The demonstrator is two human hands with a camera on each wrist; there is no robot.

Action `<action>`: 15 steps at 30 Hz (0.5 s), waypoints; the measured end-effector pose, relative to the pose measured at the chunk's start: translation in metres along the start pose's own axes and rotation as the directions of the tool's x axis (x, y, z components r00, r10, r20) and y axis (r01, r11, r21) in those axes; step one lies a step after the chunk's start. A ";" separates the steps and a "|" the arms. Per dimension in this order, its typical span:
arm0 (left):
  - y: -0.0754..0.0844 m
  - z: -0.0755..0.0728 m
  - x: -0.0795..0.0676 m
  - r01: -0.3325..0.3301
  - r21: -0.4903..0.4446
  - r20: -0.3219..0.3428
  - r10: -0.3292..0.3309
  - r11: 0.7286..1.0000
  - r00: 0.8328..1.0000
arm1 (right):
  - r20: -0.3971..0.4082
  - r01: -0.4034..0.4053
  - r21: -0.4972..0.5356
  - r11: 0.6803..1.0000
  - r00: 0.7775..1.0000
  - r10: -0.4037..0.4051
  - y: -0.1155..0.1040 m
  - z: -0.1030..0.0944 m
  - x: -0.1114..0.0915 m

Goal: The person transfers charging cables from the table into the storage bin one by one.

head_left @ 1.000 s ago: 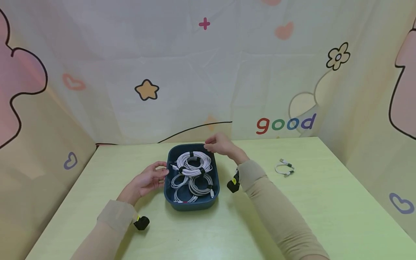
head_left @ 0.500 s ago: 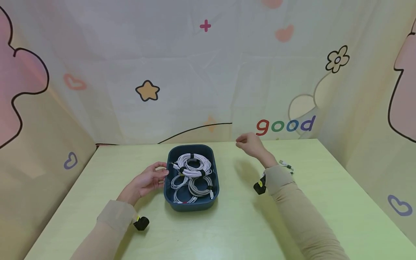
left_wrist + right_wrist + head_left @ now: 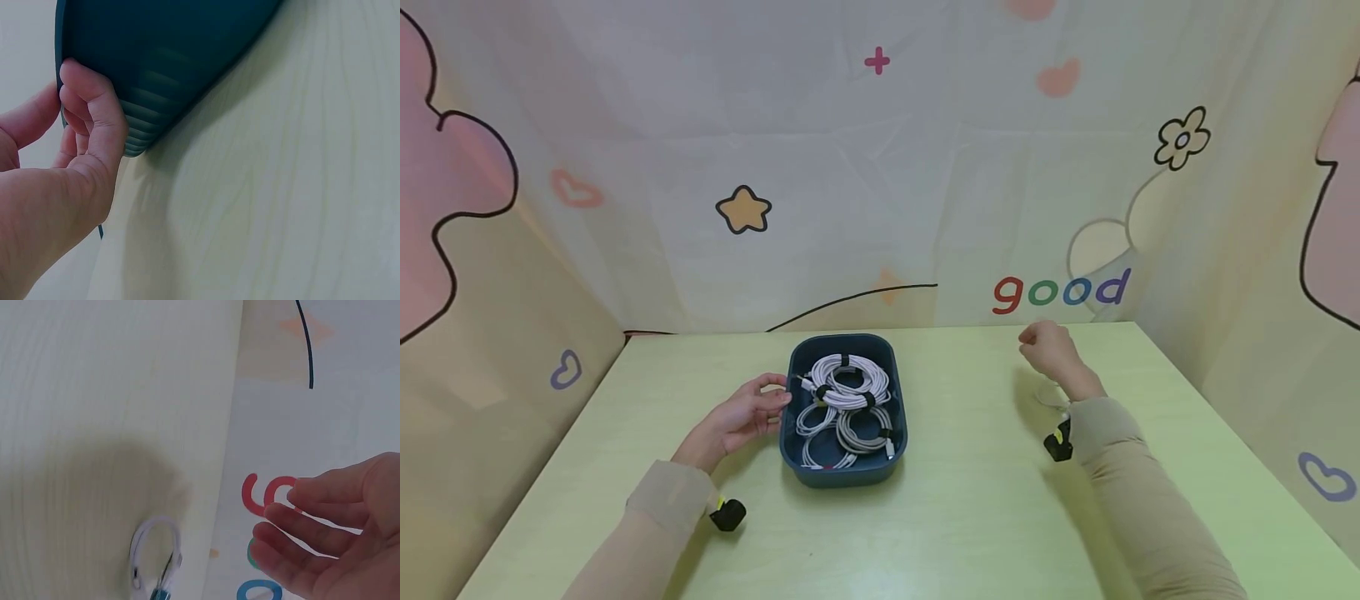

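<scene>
In the head view, a dark blue box [image 3: 844, 477] stands on the table with coiled white cables [image 3: 848, 382] and a grey cable coil [image 3: 863, 427] inside. At its left wall is my left hand [image 3: 745, 415]; in the left wrist view its fingertips [image 3: 74, 74] touch the outside of the wall near the rim. My right hand [image 3: 1054, 354] is at the right, raised over the table, fingers loosely bent and holding nothing. Below it lies a short white cable [image 3: 156, 526], seen in the right wrist view with its lower end cut off, partly hidden by the arm in the head view.
The pale wooden table [image 3: 955, 517] meets a printed cloth backdrop [image 3: 820, 167] at its far edge, with more cloth along both sides. A small black camera [image 3: 727, 515] sits on the left wrist, another black camera [image 3: 1059, 442] on the right.
My right hand has moved from the box's far right corner rightward to above the short cable, which its arm now partly covers. My left hand and the box have stayed in place.
</scene>
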State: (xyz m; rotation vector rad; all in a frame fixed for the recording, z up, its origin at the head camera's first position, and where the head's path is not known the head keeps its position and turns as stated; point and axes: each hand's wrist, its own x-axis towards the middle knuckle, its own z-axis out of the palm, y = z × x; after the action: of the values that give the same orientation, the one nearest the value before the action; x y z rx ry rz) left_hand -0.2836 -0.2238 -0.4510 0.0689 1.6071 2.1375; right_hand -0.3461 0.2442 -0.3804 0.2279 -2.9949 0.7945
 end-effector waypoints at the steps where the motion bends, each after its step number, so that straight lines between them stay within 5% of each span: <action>1: 0.000 0.000 0.000 0.001 -0.001 -0.002 -0.001 1.000 1.000 | 0.009 -0.012 -0.017 1.000 1.000 0.012 0.004 -0.002 -0.002; 15: -0.001 -0.001 0.002 0.005 0.006 -0.015 -0.005 1.000 1.000 | 0.118 -0.130 -0.175 0.976 0.981 0.152 0.056 -0.010 -0.020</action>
State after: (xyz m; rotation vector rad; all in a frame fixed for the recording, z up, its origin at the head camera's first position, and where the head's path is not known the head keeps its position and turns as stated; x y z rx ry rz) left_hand -0.2854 -0.2239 -0.4532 0.0512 1.6208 2.1338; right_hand -0.3353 0.2996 -0.4005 0.0641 -3.2091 0.5532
